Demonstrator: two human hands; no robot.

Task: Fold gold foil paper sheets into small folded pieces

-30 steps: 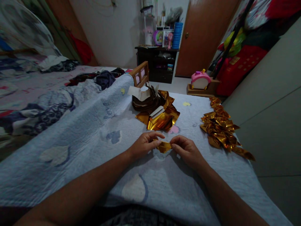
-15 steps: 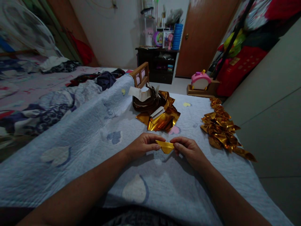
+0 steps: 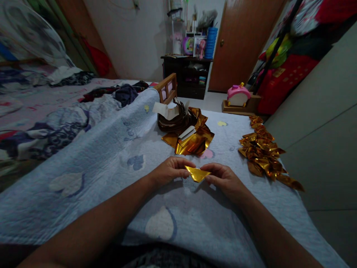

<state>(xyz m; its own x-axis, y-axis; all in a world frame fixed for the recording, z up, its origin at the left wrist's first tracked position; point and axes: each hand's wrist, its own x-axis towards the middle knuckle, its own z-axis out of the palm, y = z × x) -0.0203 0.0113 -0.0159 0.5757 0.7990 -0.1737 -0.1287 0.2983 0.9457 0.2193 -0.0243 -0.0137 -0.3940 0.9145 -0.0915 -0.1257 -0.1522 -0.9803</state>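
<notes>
A small folded piece of gold foil paper [image 3: 196, 173] is held just above the light blue quilt [image 3: 111, 167]. My left hand [image 3: 170, 170] pinches its left end and my right hand [image 3: 223, 178] pinches its right end. Both hands have their fingers curled closed around the paper. Just beyond the hands lies a heap of gold foil sheets [image 3: 192, 139] with a white strip on top.
A pile of folded gold foil pieces [image 3: 262, 152] lies along the quilt's right edge, beside a grey wall. Behind the sheets stands a dark bundle with white paper [image 3: 170, 115] and a wooden frame [image 3: 166, 87]. Rumpled bedding lies to the left.
The gold paper has been turned and flattened between my fingers, showing a wider triangular face now. Both hands stayed in nearly the same place.
</notes>
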